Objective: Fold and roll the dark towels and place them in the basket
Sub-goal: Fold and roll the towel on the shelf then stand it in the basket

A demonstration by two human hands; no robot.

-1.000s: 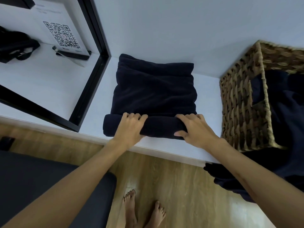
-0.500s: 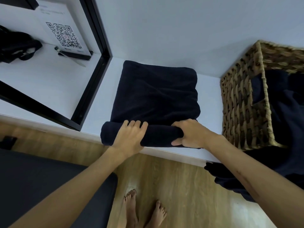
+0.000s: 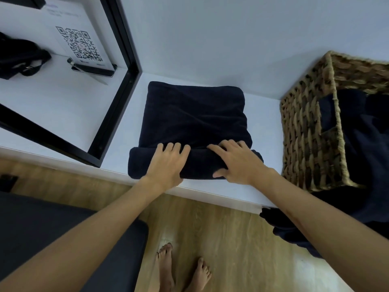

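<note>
A dark navy towel (image 3: pixel 193 121) lay folded on the white worktop (image 3: pixel 124 131), its near end rolled into a thick tube along the worktop's front edge while the flat remainder stretched toward the back wall. The left hand (image 3: pixel 166 165) rested palm down on the left half of the roll, its fingers (image 3: pixel 174 147) slightly spread and curved over the top of the roll. The right hand (image 3: pixel 235 163) pressed on the right half, fingers splayed over the top and the thumb tucked against the roll's near side. The two hands were close but apart.

At the worktop's right end stood a woven wicker basket (image 3: pixel 303 131), just beside the towel, with more dark cloth (image 3: pixel 362 131) inside it and spilling over its near rim past the front edge. At the left end, behind a black frame (image 3: pixel 124 66), stood a QR code sign (image 3: pixel 79 44) and a black bag (image 3: pixel 19 57). Bare feet (image 3: pixel 183 270) stood on the wooden floor below.
</note>
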